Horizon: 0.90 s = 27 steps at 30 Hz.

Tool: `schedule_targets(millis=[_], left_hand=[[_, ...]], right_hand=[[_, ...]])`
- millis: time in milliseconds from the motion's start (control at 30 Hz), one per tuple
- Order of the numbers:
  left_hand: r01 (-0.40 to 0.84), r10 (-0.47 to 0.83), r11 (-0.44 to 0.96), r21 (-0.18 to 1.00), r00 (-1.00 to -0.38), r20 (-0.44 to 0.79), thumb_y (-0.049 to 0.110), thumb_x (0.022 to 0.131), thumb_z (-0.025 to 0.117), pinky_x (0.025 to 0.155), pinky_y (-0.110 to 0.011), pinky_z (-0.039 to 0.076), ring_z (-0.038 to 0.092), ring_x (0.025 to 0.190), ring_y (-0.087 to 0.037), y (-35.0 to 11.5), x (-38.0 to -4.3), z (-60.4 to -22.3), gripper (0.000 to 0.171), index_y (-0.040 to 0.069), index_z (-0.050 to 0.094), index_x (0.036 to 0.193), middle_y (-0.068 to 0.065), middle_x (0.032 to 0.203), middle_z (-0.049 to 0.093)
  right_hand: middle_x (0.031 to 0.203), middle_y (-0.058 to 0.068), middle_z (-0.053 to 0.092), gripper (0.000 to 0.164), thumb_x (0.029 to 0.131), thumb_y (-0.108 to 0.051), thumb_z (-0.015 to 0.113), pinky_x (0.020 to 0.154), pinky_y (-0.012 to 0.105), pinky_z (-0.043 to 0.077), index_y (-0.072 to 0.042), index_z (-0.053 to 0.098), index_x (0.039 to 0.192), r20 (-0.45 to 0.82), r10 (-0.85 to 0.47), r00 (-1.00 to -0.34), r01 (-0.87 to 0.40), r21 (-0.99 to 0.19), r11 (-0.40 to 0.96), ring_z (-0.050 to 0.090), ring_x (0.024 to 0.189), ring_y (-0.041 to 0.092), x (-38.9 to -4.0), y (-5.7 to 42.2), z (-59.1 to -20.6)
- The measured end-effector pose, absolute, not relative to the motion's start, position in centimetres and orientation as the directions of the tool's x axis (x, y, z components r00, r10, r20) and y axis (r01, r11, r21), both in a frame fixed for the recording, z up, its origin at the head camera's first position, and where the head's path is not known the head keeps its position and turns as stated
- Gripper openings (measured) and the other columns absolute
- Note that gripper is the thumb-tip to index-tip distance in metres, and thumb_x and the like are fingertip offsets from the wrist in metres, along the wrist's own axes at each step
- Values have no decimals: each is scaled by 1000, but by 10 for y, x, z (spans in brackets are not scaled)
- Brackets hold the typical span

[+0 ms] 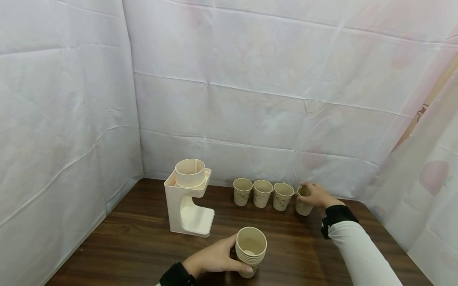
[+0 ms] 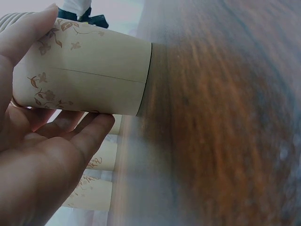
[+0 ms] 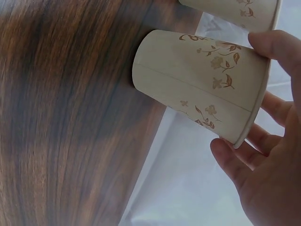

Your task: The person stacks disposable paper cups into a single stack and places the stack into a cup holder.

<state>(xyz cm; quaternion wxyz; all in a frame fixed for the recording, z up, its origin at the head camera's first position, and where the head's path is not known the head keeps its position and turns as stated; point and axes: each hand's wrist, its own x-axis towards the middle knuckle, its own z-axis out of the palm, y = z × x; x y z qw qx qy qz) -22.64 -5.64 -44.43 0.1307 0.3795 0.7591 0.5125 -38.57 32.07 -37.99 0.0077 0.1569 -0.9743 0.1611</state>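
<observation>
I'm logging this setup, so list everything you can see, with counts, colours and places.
Table: one, dark brown, lower centre
Cups: four, beige with floral print, row on its far side
Stack: one, beige, several cups nested, near the front
Stand: one, cream, left of the row
Ring: one, cream, on top of the stand
Sheeting: count unclear, whitish, partly pink, behind and both sides
Strip: one, tan, gap at far right
Wristbands: two, black, one per wrist
Sleeve: one clearly visible, white, right arm
Left hand: one, bare, gripping the stack
Right hand: one, bare, at the rightmost cup
</observation>
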Motion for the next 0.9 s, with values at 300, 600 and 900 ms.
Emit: schedule_targets(millis=[300, 600, 900], left_hand=[[438, 709, 193, 878, -681, 183, 38, 78, 74, 101, -38, 38, 47, 116, -11, -56, -226, -446, 70, 31, 35, 137, 4, 126, 56], [439, 708, 198, 876, -683, 183, 39, 78, 74, 101, -38, 38, 47, 116, -10, -56, -226, -445, 70, 32, 34, 137, 6, 125, 56], [446, 694, 216, 869, -696, 185, 39, 77, 75, 100, -37, 38, 47, 114, -9, -55, -225, -442, 70, 33, 36, 135, 7, 123, 58]], right_hand=[[127, 42, 35, 69, 88, -42, 60, 87, 65, 39, 5, 39, 134, 37, -322, -946, -316, -323, 892, 33, 115, 54, -375, 325, -373], [121, 39, 42, 57, 88, -34, 60, 83, 64, 41, 3, 44, 129, 88, -339, -937, -350, -287, 892, 38, 110, 52, -361, 329, -370], [114, 35, 44, 52, 87, -29, 63, 76, 62, 43, 1, 47, 126, 131, -341, -931, -364, -231, 902, 42, 103, 51, -347, 327, -372]])
